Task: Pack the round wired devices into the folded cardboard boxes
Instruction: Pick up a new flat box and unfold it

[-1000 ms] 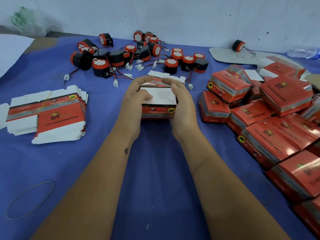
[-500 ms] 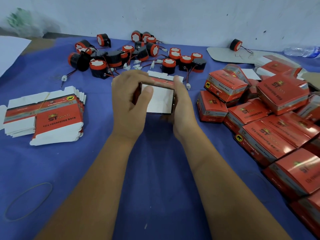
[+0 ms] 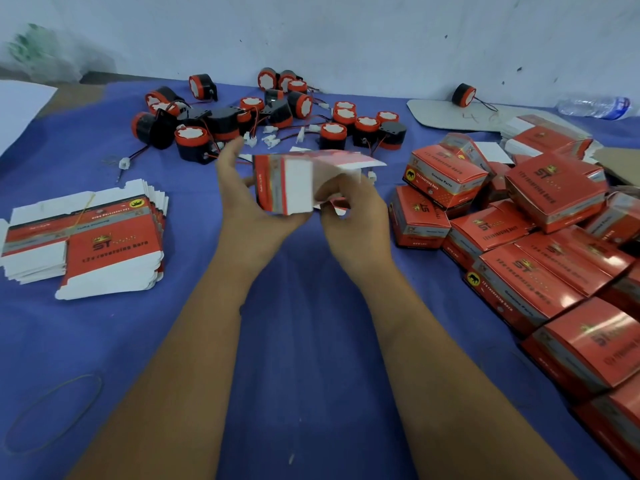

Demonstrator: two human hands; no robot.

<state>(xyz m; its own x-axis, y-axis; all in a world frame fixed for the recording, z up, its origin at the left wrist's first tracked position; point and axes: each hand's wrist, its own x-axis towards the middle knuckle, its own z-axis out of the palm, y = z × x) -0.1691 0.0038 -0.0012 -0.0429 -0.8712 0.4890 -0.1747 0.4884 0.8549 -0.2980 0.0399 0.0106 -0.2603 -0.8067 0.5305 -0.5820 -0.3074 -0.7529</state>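
Note:
Both my hands hold a red and white cardboard box (image 3: 289, 187) lifted above the blue table, turned so a white end faces me. My left hand (image 3: 247, 206) cups it from the left and below. On the right end my right hand (image 3: 348, 211) pinches the box, with a white flap sticking out toward the right. Several round black and red wired devices (image 3: 332, 133) lie in a heap behind the box. A stack of flat unfolded boxes (image 3: 104, 244) lies at the left.
Several closed red boxes (image 3: 533, 271) are piled at the right. A lone device (image 3: 464, 95) sits on a grey cardboard sheet (image 3: 436, 114) at the back right, next to a plastic bottle (image 3: 595, 106). A rubber band (image 3: 52, 410) lies at the near left.
The box was resting on the table between my hands; I have lifted it and turned it, so its white end now faces me and a flap points right.

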